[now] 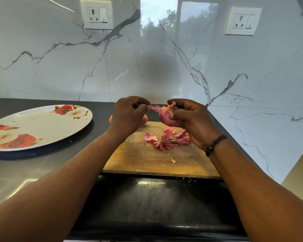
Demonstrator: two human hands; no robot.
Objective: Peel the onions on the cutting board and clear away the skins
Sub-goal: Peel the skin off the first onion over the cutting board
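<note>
While the right hand cups the red onion above the cutting board, the left hand pinches a strip of skin, drawn taut. Best pull it steadily down toward the root so it comes whole. Loose skins lie beneath; another onion hides behind the left wrist. The plate sits left, the wall close on the right
</note>
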